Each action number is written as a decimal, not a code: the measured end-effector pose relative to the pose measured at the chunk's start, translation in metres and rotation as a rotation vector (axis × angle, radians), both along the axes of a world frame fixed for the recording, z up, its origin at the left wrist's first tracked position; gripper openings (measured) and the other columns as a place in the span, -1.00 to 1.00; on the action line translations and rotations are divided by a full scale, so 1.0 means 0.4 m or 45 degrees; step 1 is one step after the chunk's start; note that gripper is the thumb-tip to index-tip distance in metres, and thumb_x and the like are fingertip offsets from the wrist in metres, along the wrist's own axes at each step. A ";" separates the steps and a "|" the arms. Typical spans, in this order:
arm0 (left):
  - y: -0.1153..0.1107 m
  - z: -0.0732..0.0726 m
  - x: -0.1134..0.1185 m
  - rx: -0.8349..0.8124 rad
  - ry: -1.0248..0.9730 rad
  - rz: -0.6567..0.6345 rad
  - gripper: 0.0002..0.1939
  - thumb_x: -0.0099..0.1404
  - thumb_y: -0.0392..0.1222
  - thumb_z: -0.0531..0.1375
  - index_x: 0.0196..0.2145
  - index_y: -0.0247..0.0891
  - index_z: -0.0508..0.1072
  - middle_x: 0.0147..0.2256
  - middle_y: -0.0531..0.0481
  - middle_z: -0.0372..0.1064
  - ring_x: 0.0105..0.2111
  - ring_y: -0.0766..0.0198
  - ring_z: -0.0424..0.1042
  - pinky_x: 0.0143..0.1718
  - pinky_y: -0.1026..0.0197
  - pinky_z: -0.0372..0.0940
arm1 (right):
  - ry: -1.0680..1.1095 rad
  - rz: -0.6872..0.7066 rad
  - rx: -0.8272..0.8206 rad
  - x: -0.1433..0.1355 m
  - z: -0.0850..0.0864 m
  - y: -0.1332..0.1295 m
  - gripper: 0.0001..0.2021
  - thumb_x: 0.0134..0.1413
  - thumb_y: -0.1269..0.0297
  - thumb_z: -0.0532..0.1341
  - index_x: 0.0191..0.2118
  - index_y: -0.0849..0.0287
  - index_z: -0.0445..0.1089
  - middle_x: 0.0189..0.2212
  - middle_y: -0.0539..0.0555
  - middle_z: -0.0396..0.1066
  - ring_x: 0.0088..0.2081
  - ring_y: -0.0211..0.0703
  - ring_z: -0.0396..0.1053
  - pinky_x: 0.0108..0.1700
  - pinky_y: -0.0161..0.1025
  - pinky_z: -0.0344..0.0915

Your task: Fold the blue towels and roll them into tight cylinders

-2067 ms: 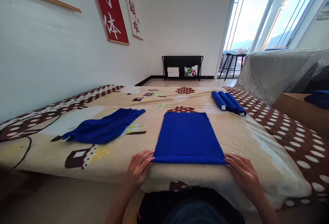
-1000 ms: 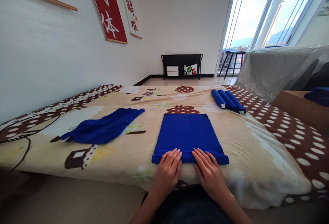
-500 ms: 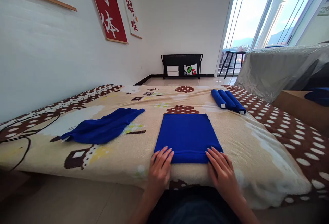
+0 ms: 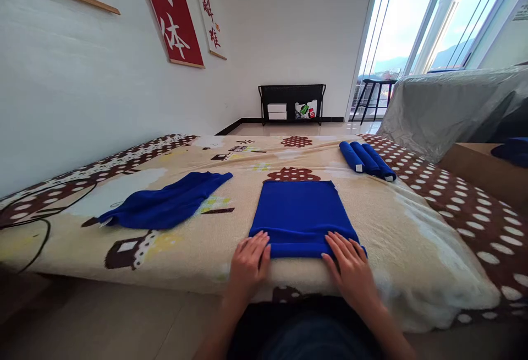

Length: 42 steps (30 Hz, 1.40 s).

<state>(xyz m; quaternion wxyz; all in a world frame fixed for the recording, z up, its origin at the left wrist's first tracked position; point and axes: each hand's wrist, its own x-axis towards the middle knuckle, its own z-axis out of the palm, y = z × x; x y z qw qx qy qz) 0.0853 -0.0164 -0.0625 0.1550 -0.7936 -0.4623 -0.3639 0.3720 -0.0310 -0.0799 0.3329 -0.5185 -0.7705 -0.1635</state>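
A blue cloth (image 4: 303, 206) lies flat on the patterned blanket (image 4: 396, 239), its near edge turned over into a narrow band. On the left end of that band rests my left hand (image 4: 249, 263), fingers laid over the fabric and holding nothing. My right hand (image 4: 348, 263) presses on the band's right part, fingers spread and flat. Small wrinkles run across the cloth just beyond the fingers. To the left is a loose, crumpled blue cloth (image 4: 165, 203). Several rolled blue cloths (image 4: 366, 160) sit side by side at the back right.
A black cable (image 4: 47, 233) curves over the blanket's left side. Beyond the right edge stand a cardboard box (image 4: 474, 164) and a piece covered in plastic sheeting (image 4: 449, 107). A black rack (image 4: 292, 96) is against the far wall, and a stool (image 4: 373, 93) by the window.
Both hands have shifted slightly on the near edge, the right one inward to the left. The turned band looks thicker, and wrinkles have appeared beyond it.
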 end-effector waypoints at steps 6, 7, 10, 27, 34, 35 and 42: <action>-0.008 0.009 -0.039 0.085 0.004 0.240 -0.78 0.40 -0.29 0.11 -0.07 -0.21 0.50 -0.05 -0.08 0.55 0.04 -0.01 0.47 0.13 -0.17 0.12 | 0.067 -0.210 0.029 0.039 -0.009 -0.004 -0.63 0.38 0.11 0.05 0.11 0.20 0.41 0.12 0.18 0.42 0.16 0.06 0.35 0.30 0.17 -0.16; -0.013 0.017 -0.024 0.094 0.005 0.227 -0.77 0.40 -0.31 0.10 -0.06 -0.21 0.49 -0.05 -0.07 0.55 0.05 0.00 0.46 0.14 -0.17 0.11 | 0.092 -0.211 0.045 0.025 -0.004 -0.008 -0.65 0.39 0.14 0.06 0.10 0.20 0.41 0.11 0.18 0.42 0.15 0.05 0.36 0.30 0.17 -0.17; -0.025 0.040 0.042 0.020 0.063 -0.004 -0.67 0.41 -0.35 0.06 0.07 -0.23 0.43 0.03 -0.09 0.50 0.10 0.10 0.43 0.13 -0.04 0.19 | 0.124 -0.045 0.040 -0.041 0.017 -0.020 -0.68 0.39 0.23 0.05 0.12 0.16 0.40 0.14 0.12 0.40 0.17 -0.03 0.35 0.28 0.06 -0.08; 0.030 0.023 -0.094 -0.536 0.138 0.133 -0.58 0.52 -0.05 -0.06 0.23 -0.10 0.32 0.25 -0.05 0.26 0.28 0.07 0.20 0.26 -0.21 0.06 | 0.003 -0.178 -0.146 0.061 -0.001 0.053 -0.54 0.40 0.05 -0.03 0.24 0.11 0.31 0.21 0.10 0.33 0.26 0.02 0.24 0.24 0.07 0.12; 0.010 0.046 -0.145 -0.327 0.012 -0.028 -0.73 0.46 -0.21 0.06 0.03 -0.09 0.44 0.20 -0.06 0.32 0.23 0.11 0.25 0.17 -0.04 0.13 | 0.178 0.012 0.115 0.174 -0.033 0.027 -0.65 0.32 0.19 0.13 0.16 0.02 0.36 0.16 0.06 0.38 0.14 -0.01 0.34 0.14 0.00 0.21; 0.004 0.054 -0.150 -0.331 0.015 -0.062 -0.77 0.45 -0.23 0.06 -0.04 -0.09 0.47 0.17 -0.05 0.35 0.21 0.12 0.26 0.16 -0.02 0.13 | 0.191 0.057 0.135 0.185 -0.036 0.022 -0.69 0.30 0.22 0.16 0.12 -0.01 0.39 0.14 0.04 0.40 0.12 -0.03 0.36 0.13 0.00 0.21; -0.015 0.077 -0.182 -0.526 0.087 -0.171 -0.75 0.37 -0.20 0.17 0.00 -0.06 0.42 0.16 -0.03 0.33 0.19 0.11 0.26 0.21 -0.03 0.10 | 0.092 0.187 -0.162 0.235 -0.023 0.000 -0.66 0.25 0.18 0.18 0.12 -0.07 0.40 0.16 0.00 0.38 0.14 0.00 0.32 0.12 0.01 0.22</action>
